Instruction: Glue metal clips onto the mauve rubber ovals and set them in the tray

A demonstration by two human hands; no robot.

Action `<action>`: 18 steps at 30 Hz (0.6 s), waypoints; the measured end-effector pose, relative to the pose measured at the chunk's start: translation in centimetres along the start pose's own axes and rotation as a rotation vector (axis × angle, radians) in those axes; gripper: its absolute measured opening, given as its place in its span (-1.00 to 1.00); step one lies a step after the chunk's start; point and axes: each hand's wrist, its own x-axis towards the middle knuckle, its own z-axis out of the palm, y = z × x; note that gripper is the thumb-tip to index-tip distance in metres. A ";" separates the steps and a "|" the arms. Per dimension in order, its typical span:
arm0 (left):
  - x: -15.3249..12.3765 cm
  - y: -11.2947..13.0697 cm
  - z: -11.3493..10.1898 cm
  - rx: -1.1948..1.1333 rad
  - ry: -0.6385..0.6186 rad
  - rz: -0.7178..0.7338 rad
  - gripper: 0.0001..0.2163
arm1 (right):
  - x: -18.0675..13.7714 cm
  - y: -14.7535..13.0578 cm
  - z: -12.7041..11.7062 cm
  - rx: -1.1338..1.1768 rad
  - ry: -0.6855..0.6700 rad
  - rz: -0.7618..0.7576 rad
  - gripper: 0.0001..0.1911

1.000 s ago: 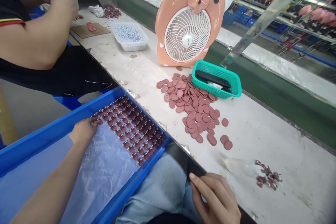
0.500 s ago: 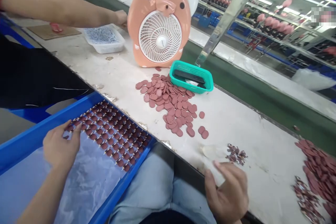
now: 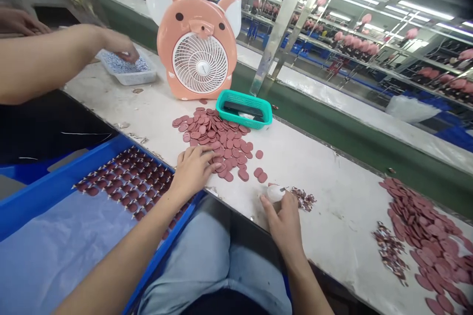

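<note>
My left hand (image 3: 194,170) lies at the near edge of a pile of reddish-brown oval discs (image 3: 232,145) on the table. Its fingers are stretched out and touch the discs; none is visibly gripped. In my right hand (image 3: 287,221) is a small white squeeze bottle (image 3: 275,193) with a dark tip, held just above the table. Right beside it is a little heap of small brown and metallic parts (image 3: 303,199). Below my left forearm, a blue tray (image 3: 44,183) holds rows of discs with small pale pieces attached (image 3: 127,182), laid on a bluish sheet (image 3: 74,241).
A pig-shaped fan (image 3: 201,61) and a green basket (image 3: 244,108) with dark items stand behind the pile. At left, another person's hand (image 3: 123,49) reaches into a white tub (image 3: 135,76). More discs (image 3: 424,226) and small parts (image 3: 390,251) lie at right.
My left hand has moved from the tray rows up to the disc pile. My right hand has raised the bottle beside the small parts. The other person's hand moved from the fan to the tub.
</note>
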 end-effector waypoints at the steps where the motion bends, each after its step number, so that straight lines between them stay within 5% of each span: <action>1: 0.1 0.0 0.0 -0.026 -0.002 -0.023 -0.81 | -0.2 0.0 0.0 0.044 0.008 0.004 -0.60; 5: -1.5 1.7 -0.6 -0.192 0.037 -0.123 -0.91 | -1.1 -1.0 0.3 0.296 0.011 0.002 -0.67; 10: -7.1 6.5 -1.4 -0.617 -0.017 -0.224 -0.87 | -2.1 -4.1 1.1 0.608 -0.146 0.043 -0.66; 14: -11.3 8.5 -1.0 -0.928 -0.018 -0.367 -0.84 | -3.7 -5.5 1.6 0.944 -0.358 0.236 -0.59; 18: -13.3 8.4 -0.1 -1.151 -0.035 -0.406 -0.69 | -5.4 -5.9 2.3 1.117 -0.423 0.445 -0.47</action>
